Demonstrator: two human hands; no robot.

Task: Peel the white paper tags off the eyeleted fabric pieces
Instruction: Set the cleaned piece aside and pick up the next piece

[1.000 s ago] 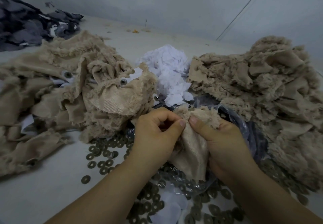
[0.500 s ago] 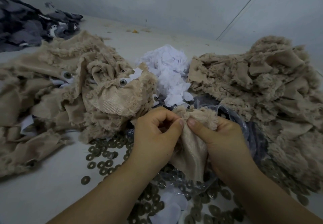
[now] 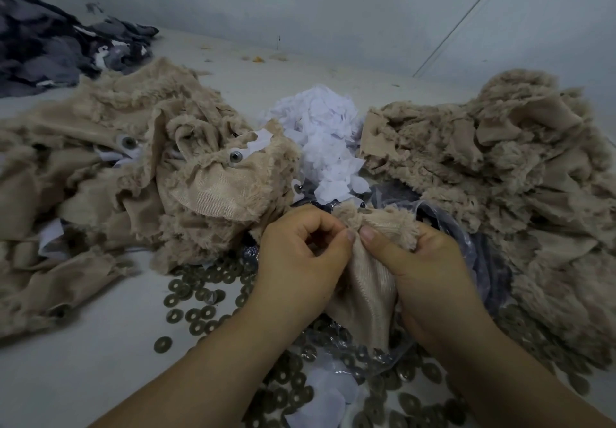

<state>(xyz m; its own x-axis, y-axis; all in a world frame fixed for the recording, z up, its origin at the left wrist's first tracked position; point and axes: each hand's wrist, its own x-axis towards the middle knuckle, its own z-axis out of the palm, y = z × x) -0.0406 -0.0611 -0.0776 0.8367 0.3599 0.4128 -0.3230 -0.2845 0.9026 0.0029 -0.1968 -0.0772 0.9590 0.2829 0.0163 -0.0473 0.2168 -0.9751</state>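
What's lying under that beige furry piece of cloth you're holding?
Under the beige fuzzy fabric piece lie a crinkled clear plastic bag and many flat grey metal rings on the white table. Whatever sits directly beneath the cloth and hands is covered.

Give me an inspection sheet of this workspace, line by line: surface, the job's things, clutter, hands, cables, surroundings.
Surface: pale table, bare at near left, small crumbs at the far edge.
Job's things: held fabric piece between both hands; left fabric pile showing eyelets and white tags; right fabric pile, no tags visible; peeled paper heap at centre back.
Clutter: loose metal washers scattered at front; clear plastic bag under the hands; dark patterned cloth at far left.
Hands: left hand and right hand both pinch the held piece at its top edge.
Cables: nothing seen.
Surroundings: plain grey wall behind.
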